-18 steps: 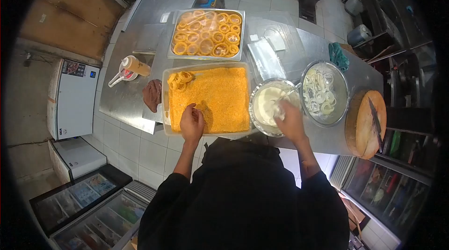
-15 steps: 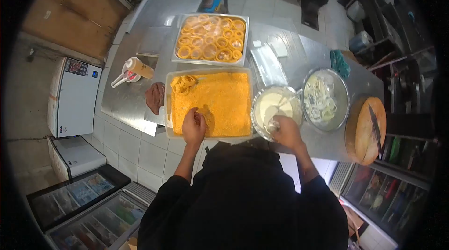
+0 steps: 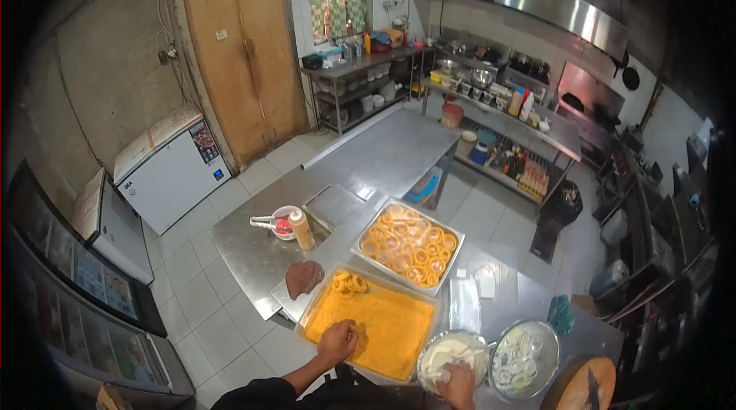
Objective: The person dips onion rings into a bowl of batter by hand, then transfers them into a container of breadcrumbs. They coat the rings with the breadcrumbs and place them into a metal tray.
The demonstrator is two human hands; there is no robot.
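My left hand (image 3: 337, 342) is over the plastic tub of orange breadcrumbs (image 3: 387, 337), its fingers curled together; whether anything is in them is hidden. A few crumb-coated rings (image 3: 349, 282) are heaped in the tub's far left corner. My right hand (image 3: 458, 384) reaches down into the metal bowl of pale batter (image 3: 452, 350), fingers drawn together at the batter; what they pinch cannot be made out. Close by on the right stands a metal bowl (image 3: 555, 360) with pale onion rings (image 3: 521, 356). A metal tray (image 3: 359, 250) beyond the tub holds many coated rings under clear plastic.
A squeeze bottle (image 3: 301, 227) and a small bowl with tongs (image 3: 285, 220) stand at the left. A brown cloth (image 3: 303, 278) lies beside the tub. On the right are a knife (image 3: 593, 391) on a round wooden board (image 3: 571, 388) and a green plastic bag (image 3: 561, 314).
The head view has tilted up and turned left, so more of the kitchen shows. Both hands stay over the same containers, the left above the crumbs and the right at the batter.
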